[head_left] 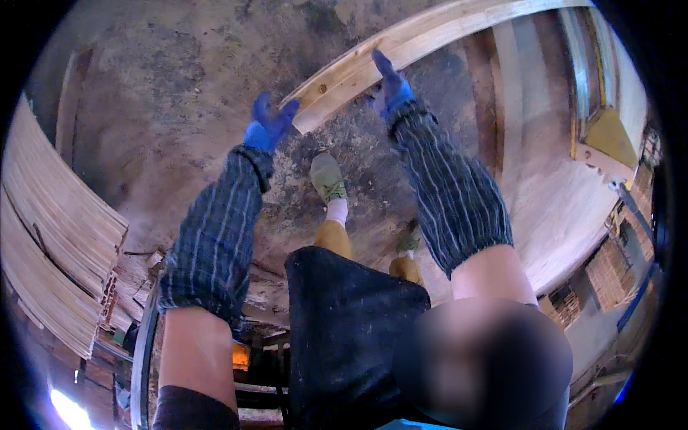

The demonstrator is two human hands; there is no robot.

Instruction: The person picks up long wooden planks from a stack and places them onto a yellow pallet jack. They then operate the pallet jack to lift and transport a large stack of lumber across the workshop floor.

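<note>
A long pale wooden beam, with knots on its side, runs from its near end in the upper middle toward the upper right. My right hand, in a blue glove, grips its near edge some way from the end. One digit lies over the wood, and the others are partly hidden below the edge. My left hand, gloved the same, is at the beam's near end with its fingers spread. One fingertip is at or very near the end corner; I cannot tell if it touches.
Stacked long wooden strips fill the left side. A board lies on the floor at the upper left. To the right stands a yellow metal bracket on long rails, with bricks below it. My shoe stands on the stained floor.
</note>
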